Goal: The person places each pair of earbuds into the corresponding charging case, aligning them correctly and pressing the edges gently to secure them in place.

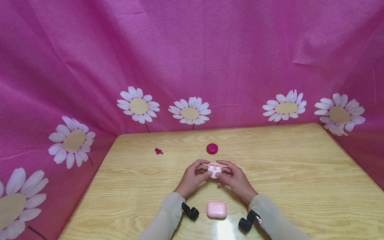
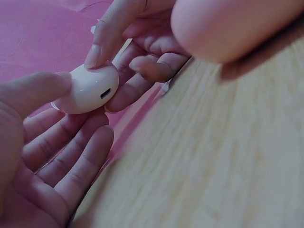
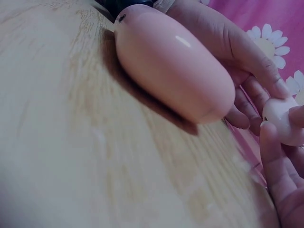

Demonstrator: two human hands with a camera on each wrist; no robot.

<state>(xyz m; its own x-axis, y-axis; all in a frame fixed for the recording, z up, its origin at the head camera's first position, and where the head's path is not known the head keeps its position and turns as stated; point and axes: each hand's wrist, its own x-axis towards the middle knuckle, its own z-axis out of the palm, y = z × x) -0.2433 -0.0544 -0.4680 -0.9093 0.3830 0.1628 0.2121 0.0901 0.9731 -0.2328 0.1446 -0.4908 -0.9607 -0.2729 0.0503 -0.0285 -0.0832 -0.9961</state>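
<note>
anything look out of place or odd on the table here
One small thing: a tiny magenta earbud lies alone, apart from the round magenta case. Nothing looks spilled or damaged. Both hands hold an open pale pink case.

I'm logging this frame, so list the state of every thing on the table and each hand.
Pale pink earbud case: lid open, held above the table by both hands.
Pink case: closed, lying on the table.
Magenta round case: closed, on the table.
Magenta earbud: loose on the table.
Left hand: gripping the pale case.
Right hand: gripping the pale case.
</note>
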